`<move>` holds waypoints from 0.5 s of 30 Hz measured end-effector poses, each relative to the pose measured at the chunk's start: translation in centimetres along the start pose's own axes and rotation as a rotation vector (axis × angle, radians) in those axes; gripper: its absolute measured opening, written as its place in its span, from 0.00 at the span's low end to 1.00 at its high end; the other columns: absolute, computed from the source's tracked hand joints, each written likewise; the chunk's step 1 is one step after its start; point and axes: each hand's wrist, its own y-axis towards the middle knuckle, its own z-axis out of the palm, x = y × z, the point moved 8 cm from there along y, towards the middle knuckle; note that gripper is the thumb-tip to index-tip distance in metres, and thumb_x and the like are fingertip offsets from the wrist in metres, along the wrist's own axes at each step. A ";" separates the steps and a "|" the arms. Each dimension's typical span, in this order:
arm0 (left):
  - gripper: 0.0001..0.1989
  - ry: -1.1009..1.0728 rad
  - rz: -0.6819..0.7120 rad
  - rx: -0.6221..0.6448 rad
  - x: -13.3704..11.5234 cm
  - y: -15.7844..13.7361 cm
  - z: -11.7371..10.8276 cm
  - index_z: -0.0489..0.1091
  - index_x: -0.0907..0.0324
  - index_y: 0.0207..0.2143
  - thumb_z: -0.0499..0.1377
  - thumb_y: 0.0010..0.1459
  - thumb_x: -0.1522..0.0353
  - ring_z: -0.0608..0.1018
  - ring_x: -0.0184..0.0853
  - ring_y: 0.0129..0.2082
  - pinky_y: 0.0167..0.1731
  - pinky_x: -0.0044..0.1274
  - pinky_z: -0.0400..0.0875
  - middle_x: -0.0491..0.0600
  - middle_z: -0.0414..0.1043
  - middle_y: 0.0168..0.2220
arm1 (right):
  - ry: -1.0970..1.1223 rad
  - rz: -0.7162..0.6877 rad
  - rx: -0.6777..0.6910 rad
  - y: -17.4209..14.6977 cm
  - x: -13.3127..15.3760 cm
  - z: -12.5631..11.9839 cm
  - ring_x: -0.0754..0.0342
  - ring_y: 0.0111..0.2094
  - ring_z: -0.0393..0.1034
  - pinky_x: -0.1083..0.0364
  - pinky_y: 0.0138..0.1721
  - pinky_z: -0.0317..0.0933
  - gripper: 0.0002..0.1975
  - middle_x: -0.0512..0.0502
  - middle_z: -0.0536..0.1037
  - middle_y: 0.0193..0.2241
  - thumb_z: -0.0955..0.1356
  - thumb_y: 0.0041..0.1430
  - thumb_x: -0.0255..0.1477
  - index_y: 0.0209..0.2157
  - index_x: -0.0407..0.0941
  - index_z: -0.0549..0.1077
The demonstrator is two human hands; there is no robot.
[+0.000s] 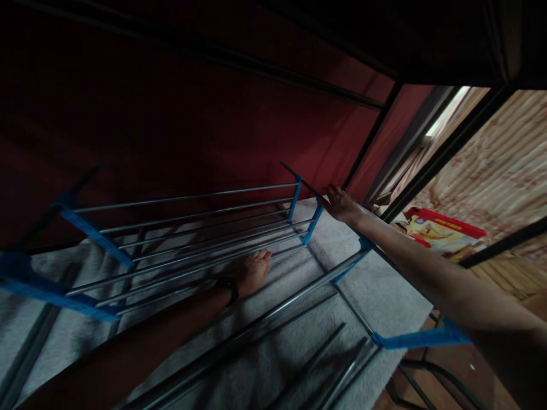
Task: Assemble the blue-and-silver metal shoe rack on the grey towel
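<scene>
A rack with blue plastic brackets [96, 233] and thin grey metal rods [183, 197] lies on its side on a pale fleecy surface [384, 296]. My left hand [255, 271], with a dark band at the wrist, reaches in among the rods. Its fingers are bent together over one lower metal rod, the undersides hidden. Farther right, my right hand [339, 204] is at the rack's end. Those fingers curl about a dark tube [305, 183], close beside a blue bracket [315, 219]. Another blue bracket [421, 340] is at the near right.
Several loose metal tubes [316, 356] lie at the front. A dark red wall [192, 131] stands behind the rack. Black frame bars [444, 154] cross the right side; past them are a red and yellow package [447, 230] and a corrugated wall [499, 148].
</scene>
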 end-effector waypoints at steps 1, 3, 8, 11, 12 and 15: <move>0.21 0.007 0.015 0.010 0.2 0.0 0.1 0.66 0.63 0.59 0.53 0.64 0.70 0.71 0.43 0.59 0.61 0.34 0.65 0.60 0.69 0.59 | 0.004 0.034 0.004 -0.7 0.8 -1.9 0.41 0.62 0.64 0.42 0.61 0.61 0.21 0.25 0.68 0.62 0.63 0.69 0.30 0.59 0.33 0.69; 0.21 0.029 0.023 0.025 0.2 0.1 0.4 0.65 0.65 0.59 0.51 0.65 0.70 0.71 0.44 0.59 0.62 0.34 0.64 0.61 0.69 0.59 | 0.132 0.086 0.009 -3.1 2.7 -6.1 0.44 0.59 0.68 0.45 0.61 0.61 0.18 0.32 0.74 0.57 0.63 0.70 0.31 0.54 0.37 0.74; 0.23 0.046 -0.015 0.077 -0.9 0.2 1.1 0.64 0.64 0.62 0.51 0.65 0.71 0.69 0.45 0.61 0.63 0.36 0.62 0.61 0.68 0.60 | 0.807 0.235 -0.164 -16.3 5.6 -10.2 0.46 0.46 0.77 0.46 0.51 0.70 0.18 0.43 0.81 0.42 0.61 0.69 0.41 0.40 0.48 0.79; 0.24 0.038 -0.039 0.083 -0.7 0.1 1.0 0.64 0.63 0.62 0.50 0.64 0.72 0.68 0.44 0.62 0.63 0.35 0.62 0.60 0.68 0.60 | 0.945 0.423 -0.117 -24.7 4.6 -2.4 0.44 0.40 0.77 0.46 0.44 0.73 0.17 0.44 0.82 0.36 0.62 0.66 0.42 0.38 0.51 0.79; 0.24 0.038 -0.047 0.087 -0.4 0.0 1.0 0.64 0.63 0.62 0.50 0.64 0.72 0.69 0.44 0.61 0.63 0.34 0.62 0.60 0.68 0.60 | 0.910 0.494 -0.070 -26.7 4.0 1.1 0.44 0.41 0.78 0.45 0.45 0.73 0.15 0.43 0.82 0.37 0.63 0.63 0.40 0.40 0.49 0.79; 0.24 0.044 -0.054 0.098 0.4 0.0 1.2 0.64 0.61 0.62 0.50 0.63 0.73 0.70 0.42 0.60 0.62 0.33 0.63 0.58 0.68 0.59 | 0.828 0.513 -0.090 -29.1 2.6 10.0 0.43 0.51 0.75 0.41 0.54 0.70 0.18 0.39 0.80 0.49 0.63 0.58 0.34 0.46 0.46 0.78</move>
